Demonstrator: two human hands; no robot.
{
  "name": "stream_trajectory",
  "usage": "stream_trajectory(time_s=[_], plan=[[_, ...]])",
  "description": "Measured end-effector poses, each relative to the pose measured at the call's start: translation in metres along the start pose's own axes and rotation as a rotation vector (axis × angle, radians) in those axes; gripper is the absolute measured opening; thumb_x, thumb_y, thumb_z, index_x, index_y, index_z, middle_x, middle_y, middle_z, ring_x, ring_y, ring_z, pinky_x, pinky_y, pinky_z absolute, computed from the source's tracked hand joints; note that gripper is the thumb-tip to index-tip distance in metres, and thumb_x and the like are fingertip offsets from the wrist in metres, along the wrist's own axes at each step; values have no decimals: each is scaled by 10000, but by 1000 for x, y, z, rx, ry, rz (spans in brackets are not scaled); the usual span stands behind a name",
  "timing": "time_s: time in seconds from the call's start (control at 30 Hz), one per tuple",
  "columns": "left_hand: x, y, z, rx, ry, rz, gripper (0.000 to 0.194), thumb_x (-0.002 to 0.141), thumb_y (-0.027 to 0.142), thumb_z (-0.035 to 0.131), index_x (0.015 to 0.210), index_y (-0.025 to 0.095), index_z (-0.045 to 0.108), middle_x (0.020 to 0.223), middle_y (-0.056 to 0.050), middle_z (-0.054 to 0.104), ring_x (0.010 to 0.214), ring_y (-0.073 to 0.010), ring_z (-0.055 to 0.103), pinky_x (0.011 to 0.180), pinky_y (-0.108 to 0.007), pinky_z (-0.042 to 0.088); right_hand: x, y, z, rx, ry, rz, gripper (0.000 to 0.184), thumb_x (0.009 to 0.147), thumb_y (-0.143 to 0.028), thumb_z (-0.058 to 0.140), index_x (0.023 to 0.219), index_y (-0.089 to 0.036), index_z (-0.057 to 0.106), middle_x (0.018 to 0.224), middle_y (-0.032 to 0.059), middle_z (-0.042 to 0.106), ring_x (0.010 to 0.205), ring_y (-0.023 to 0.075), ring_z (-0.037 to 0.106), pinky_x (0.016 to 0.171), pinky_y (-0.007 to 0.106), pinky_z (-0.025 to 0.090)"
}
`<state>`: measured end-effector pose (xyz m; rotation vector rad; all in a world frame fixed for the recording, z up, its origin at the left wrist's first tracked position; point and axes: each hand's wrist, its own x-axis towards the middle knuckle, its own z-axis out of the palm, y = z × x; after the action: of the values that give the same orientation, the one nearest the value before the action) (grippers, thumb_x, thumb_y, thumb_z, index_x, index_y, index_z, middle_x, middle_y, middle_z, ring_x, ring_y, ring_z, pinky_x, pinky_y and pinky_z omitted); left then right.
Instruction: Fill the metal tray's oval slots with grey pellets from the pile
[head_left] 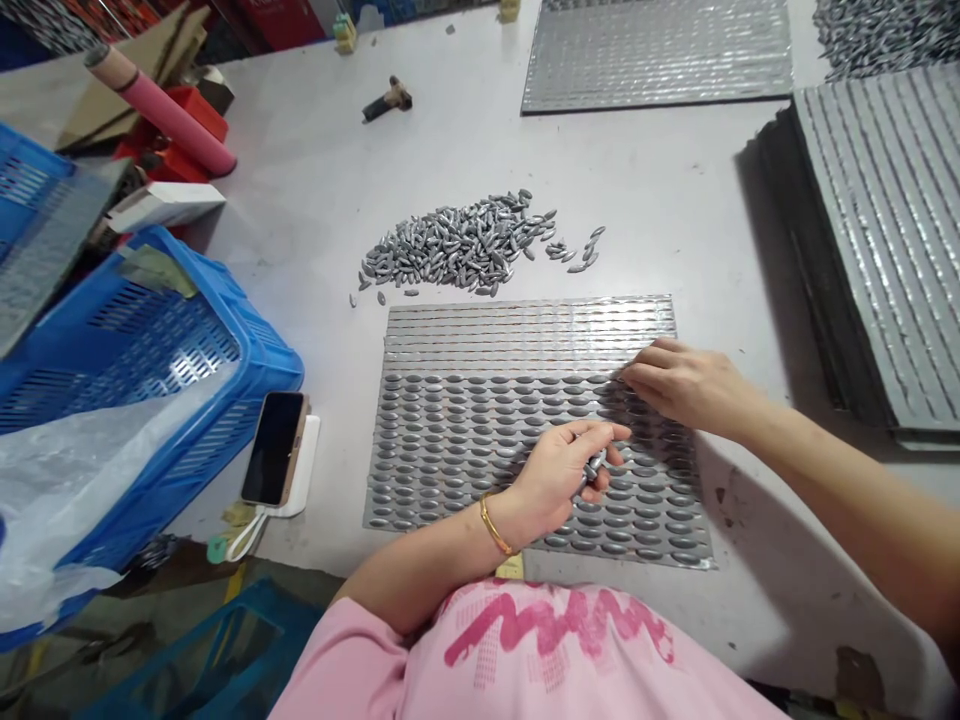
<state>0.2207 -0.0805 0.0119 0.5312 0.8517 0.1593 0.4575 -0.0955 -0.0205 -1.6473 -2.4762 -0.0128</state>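
Note:
A flat grey panel (pixel 525 335) with narrow grooves lies on the table in front of me. Its nearer part carries rows of small grey spindle-shaped pieces (pixel 429 425), while the far grooves are bare. My left hand (pixel 559 465), palm partly up over the panel, is closed around several of these pieces (pixel 595 464). At the right end of the farthest filled row, my right hand (pixel 679 380) touches the panel with its fingertips pressed together. Whatever those fingertips may hold is hidden. Just beyond the panel rests a loose heap of the same pieces (pixel 450 245).
A stack of grooved panels (pixel 885 250) stands at right, with another panel (pixel 660 55) at the back. To the left are a blue plastic basket (pixel 262 345), a phone (pixel 275 450) and a pink roll (pixel 176 120). A short dark tool (pixel 388 98) lies farther back.

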Motion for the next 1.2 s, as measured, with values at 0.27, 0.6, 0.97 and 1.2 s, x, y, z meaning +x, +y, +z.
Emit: stream_trajectory(time_s=[0.27,0.6,0.97,1.2], plan=[[1,0,-2,-88,5,9,447,823,521,664,1058,142,698,797,-19,565,514,-52,473,408,-176,240,15,1,-3,-38,-129,-21,245,932,-184,480,732,-198,620,740,63,652,744,182,544,530,300,272],[-1,5,-2,-83,19,19,359,808,466,676,975,148,668,768,-7,563,508,-49,463,410,-167,244,3,-31,-29,650,63,151,257,961,-391,563,1112,-255,720,1009,91,721,912,219,671,762,360,560],[1,-8,6,4,-27,12,500,735,612,743,877,172,552,748,24,520,493,-42,457,396,-159,250,-37,-93,-7,1201,336,528,165,916,-233,653,1056,-302,708,1044,30,745,948,214,711,806,357,610],[2,-8,10,65,-1,32,290,771,415,706,835,169,566,721,31,494,490,-35,421,415,-161,229,-46,-100,-15,808,413,337,398,921,-130,587,1245,-342,678,1040,75,709,939,241,681,763,406,591]])
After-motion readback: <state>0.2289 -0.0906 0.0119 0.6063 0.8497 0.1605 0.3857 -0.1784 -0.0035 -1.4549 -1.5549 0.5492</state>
